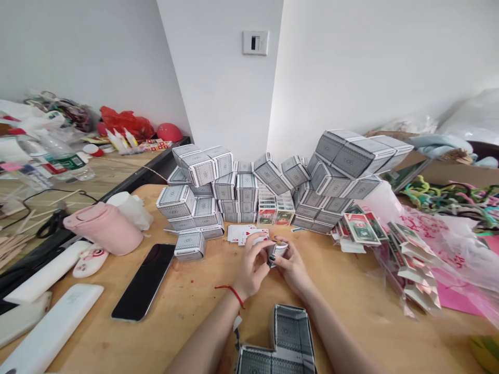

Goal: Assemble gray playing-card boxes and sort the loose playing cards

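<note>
Both hands meet over the middle of the wooden table. Between them is a grey-backed playing card, which looks curved or folded. My left hand pinches its left side, and a red string bracelet circles that wrist. My right hand, with dark nail polish, grips the card from the right. Just behind the left fingers lie loose playing cards, face up. A single box folded from cards sits to the left. Close to my body, between the forearms, rests an L-shaped piece of joined card boxes.
Stacked card boxes line the table's back, with more stacked card boxes at right. A black phone, pink cup and white power strip lie left. Card packs and a plastic bag crowd the right.
</note>
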`<state>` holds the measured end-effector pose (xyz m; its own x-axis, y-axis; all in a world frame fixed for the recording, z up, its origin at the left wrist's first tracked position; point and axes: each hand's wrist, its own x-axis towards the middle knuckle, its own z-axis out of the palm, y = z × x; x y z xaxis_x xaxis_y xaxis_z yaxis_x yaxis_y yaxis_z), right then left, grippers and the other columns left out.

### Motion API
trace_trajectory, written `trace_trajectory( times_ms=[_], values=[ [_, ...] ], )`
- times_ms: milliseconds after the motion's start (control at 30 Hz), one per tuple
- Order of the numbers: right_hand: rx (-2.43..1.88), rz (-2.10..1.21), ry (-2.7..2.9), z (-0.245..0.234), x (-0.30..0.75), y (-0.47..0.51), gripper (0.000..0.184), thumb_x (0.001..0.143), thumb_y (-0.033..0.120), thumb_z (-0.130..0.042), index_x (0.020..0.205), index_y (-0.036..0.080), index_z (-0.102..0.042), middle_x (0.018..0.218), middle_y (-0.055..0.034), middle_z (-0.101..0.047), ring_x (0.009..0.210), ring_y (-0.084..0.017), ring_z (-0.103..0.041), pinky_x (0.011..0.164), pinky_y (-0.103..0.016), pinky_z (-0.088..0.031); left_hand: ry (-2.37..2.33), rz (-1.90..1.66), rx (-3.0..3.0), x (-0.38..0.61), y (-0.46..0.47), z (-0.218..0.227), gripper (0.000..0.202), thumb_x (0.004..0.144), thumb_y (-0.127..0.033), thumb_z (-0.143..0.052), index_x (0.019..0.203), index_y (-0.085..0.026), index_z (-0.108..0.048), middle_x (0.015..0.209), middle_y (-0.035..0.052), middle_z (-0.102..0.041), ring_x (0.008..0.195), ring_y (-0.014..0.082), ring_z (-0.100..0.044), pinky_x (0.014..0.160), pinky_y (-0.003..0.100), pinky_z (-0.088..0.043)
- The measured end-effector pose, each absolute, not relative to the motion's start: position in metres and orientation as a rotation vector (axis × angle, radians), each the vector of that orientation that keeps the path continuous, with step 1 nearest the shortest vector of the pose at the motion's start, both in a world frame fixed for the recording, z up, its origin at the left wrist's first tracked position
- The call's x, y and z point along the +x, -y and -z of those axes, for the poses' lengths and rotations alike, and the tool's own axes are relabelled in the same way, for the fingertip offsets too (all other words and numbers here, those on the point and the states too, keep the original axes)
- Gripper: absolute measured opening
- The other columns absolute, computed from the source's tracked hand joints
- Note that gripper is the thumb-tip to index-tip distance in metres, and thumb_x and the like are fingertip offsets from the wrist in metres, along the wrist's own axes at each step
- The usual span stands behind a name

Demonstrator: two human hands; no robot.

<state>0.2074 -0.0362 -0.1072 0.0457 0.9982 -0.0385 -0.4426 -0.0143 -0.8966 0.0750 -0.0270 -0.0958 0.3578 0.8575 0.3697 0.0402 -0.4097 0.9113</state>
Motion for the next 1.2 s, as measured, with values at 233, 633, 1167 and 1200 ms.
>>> trace_trajectory(
  times_ms=[233, 633, 1167, 1200],
  values=[
    [-0.896, -1.167, 1.046, 0.103, 0.203, 0.037, 0.063, 0.054, 0.023, -0.073, 0.106, 0.026, -0.037, 0.103, -0.0059, -0.056, 0.097, -0.023, -0.054, 0.082, -0.037, -0.042, -0.837, -1.023, 1.315, 0.08, 0.02, 0.097, 0.018, 0.08, -0.034, -0.043, 0.087, -0.019, -0.037, 0.079, -0.0008, -0.049, 0.068, 0.0112, -0.052, 0.059, 0.025, -0.046],
    [-0.974, -1.073, 1.17, 0.113, 0.212, 0.035, 0.059, 0.057, 0.022, -0.071, 0.105, 0.027, -0.038, 0.104, -0.0046, -0.046, 0.082, -0.016, -0.054, 0.065, -0.028, -0.047, -0.773, -0.793, 1.15, 0.072, 0.006, 0.099, 0.042, 0.065, -0.031, -0.064, 0.1, -0.017, -0.046, 0.096, 0.0089, -0.06, 0.092, 0.0209, -0.057, 0.075, 0.035, -0.046],
    [-0.791, -1.46, 0.792, 0.111, 0.229, 0.029, 0.047, 0.058, 0.025, -0.072, 0.103, 0.023, -0.056, 0.118, -0.0074, -0.052, 0.102, -0.022, -0.051, 0.085, -0.034, -0.041, -0.797, -0.979, 1.539, 0.077, 0.015, 0.105, 0.06, 0.067, -0.018, -0.062, 0.123, -0.019, -0.038, 0.117, 0.011, -0.052, 0.101, 0.0202, -0.055, 0.086, 0.037, -0.047],
    [-0.776, -1.485, 0.795, 0.109, 0.229, 0.03, 0.047, 0.059, 0.024, -0.071, 0.103, 0.023, -0.057, 0.119, -0.0073, -0.052, 0.102, -0.022, -0.052, 0.085, -0.034, -0.041, -0.797, -0.964, 1.58, 0.077, 0.015, 0.105, 0.058, 0.068, -0.018, -0.061, 0.122, -0.019, -0.04, 0.116, 0.0106, -0.053, 0.1, 0.0201, -0.055, 0.086, 0.037, -0.047]
  ],
)
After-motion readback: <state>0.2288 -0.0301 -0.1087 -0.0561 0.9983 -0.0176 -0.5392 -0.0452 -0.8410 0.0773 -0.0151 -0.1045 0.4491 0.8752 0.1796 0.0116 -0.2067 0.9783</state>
